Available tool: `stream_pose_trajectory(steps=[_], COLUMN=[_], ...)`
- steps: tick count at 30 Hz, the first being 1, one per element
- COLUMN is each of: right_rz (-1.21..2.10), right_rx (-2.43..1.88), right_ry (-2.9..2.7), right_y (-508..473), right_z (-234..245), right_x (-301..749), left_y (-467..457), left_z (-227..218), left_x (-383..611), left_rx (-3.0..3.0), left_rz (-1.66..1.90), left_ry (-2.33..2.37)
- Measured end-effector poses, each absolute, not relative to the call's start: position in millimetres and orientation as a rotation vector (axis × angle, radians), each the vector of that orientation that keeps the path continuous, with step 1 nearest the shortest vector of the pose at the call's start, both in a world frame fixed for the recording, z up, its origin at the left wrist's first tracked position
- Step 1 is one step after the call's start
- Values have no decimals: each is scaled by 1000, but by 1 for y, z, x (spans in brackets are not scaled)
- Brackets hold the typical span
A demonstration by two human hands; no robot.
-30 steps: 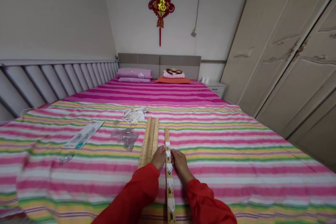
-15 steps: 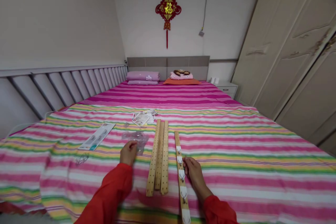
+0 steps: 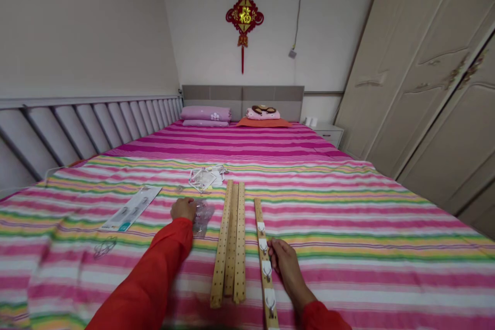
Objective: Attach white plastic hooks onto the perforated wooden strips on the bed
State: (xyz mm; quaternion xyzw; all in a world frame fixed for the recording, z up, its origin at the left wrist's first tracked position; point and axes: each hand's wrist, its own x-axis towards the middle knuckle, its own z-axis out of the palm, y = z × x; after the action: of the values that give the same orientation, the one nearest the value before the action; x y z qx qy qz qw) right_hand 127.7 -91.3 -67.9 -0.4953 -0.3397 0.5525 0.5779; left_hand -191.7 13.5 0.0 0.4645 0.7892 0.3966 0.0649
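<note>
My left hand (image 3: 183,208) reaches out over the striped bedspread and rests, fingers curled, on a clear plastic bag of small parts (image 3: 201,215). My right hand (image 3: 285,265) lies beside a wooden strip (image 3: 262,247) fitted with several white hooks, its fingertips touching the strip's right edge. Between the two hands lies a bundle of three plain perforated wooden strips (image 3: 231,242). Both sleeves are red.
A flat white package (image 3: 130,209) lies at the left, crumpled clear wrappers (image 3: 204,177) beyond the strips, a small wire piece (image 3: 103,247) near the left. Pillows (image 3: 206,114) sit at the headboard. A wardrobe (image 3: 429,93) stands at the right, a padded wall panel (image 3: 77,124) at the left.
My left hand left the hooked strip, crossed over the plain strips to the left and reached the plastic bag. My right hand stayed at the hooked strip.
</note>
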Motion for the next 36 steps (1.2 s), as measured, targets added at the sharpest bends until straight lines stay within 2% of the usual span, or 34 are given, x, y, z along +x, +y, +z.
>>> stream_pose_trajectory(steps=[4, 14, 18, 23, 26, 30, 36], right_rz=[1304, 1311, 1318, 1328, 1337, 1334, 1274], right_rx=[-1132, -1110, -1090, -1043, -1003, -1016, -1015], right_ry=[-774, -775, -767, -714, -670, -702, -987], right_y=[-91, -90, -91, -91, -92, -96, -107], right_z=[-68, -69, -70, -66, -62, -56, -24], right_x=[127, 129, 128, 129, 131, 132, 129], left_y=[11, -28, -56, -94, -112, -128, -134], left_z=[6, 23, 23, 22, 21, 23, 31], left_x=[-192, -188, -171, -137, -116, -90, -62], left_rx=[1301, 973, 713, 464, 616, 1171, 1722], left_rz=[1239, 1607, 1681, 1562, 1536, 1402, 1184], left_ry=[2336, 1968, 1564, 1245, 1276, 1362, 1380])
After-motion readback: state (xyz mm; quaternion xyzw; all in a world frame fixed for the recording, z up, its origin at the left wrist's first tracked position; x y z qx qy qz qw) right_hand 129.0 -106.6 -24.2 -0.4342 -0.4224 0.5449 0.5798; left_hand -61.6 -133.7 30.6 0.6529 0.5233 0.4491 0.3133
